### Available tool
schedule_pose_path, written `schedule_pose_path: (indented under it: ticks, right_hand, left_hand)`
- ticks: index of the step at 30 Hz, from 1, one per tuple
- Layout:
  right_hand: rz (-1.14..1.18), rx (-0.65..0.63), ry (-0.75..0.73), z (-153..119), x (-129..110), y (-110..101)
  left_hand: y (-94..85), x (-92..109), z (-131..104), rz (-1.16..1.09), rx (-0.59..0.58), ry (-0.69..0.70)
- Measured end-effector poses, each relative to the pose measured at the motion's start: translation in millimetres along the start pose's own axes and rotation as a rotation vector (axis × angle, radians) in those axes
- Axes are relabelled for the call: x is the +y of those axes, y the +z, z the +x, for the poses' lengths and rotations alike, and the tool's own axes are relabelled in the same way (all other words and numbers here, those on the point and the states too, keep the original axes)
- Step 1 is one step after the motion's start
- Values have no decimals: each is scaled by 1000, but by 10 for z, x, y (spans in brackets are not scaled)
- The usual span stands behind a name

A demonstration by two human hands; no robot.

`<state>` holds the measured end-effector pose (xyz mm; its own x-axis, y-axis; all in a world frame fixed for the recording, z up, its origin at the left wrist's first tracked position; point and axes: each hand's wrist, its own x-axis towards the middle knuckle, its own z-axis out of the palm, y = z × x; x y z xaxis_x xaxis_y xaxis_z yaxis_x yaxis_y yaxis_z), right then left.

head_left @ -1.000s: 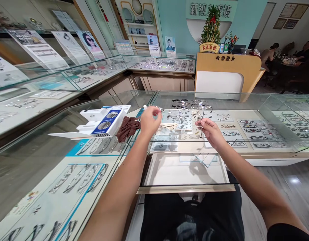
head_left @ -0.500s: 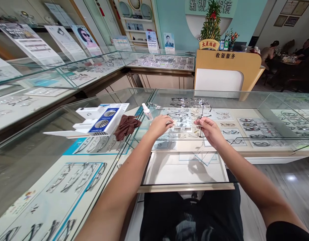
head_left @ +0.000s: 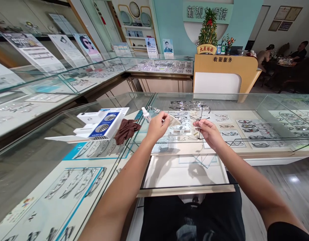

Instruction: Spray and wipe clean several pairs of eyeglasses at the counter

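Note:
In the head view my left hand (head_left: 157, 127) is closed on a small pale cloth (head_left: 174, 121), its loose end pointing right. My right hand (head_left: 210, 132) pinches a pair of thin dark-framed glasses (head_left: 201, 114), held upright just above the glass counter. A gap separates the cloth from the glasses. Just left of my left hand stands a small white bottle (head_left: 146, 114). A crumpled brown cloth (head_left: 126, 130) lies farther left, against an opened blue-and-white box (head_left: 104, 127).
Rows of glasses (head_left: 178, 103) lie inside the display counter (head_left: 244, 97) under my hands. A white drawer (head_left: 167, 174) is pulled out in front of my body. Beyond the counter stands a yellow-and-white desk (head_left: 217, 82). People (head_left: 298, 53) sit at the far right.
My left hand has turned, and more of the pale cloth now shows, hanging out to the right. My right hand keeps the glasses in nearly the same place. The view has tilted slightly up.

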<state>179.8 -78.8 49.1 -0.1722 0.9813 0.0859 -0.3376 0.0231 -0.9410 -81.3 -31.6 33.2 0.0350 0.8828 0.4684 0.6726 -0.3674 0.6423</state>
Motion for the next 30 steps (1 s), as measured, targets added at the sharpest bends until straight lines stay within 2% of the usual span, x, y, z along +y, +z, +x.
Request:
schedule_pose_path:
  ticks: [4,9,14,19,23,28,30]
  right_hand:
    - [9,9,-3,-18,18,37]
    - [41,25,-35,-30,13,86]
    - [82,1,-4,-23,30,91]
    - [191,52,25,9,95,76]
    - [201,118,17,25,106,61]
    - [198,120,-8,4,61,64]
    - [171,105,-3,-12,43,74]
  left_hand:
    - [8,248,-95,-161,44,7]
    - [173,455,-224,-403,-30,-45]
    - [253,519,-297,-540,-130,-94]
    - [264,516,-322,-595,-122,-95]
    - [254,548,-342,-622,-131,2]
    - [267,616,-383,-687,-260,216]
    - [314,627,-399,-682,-229,222]
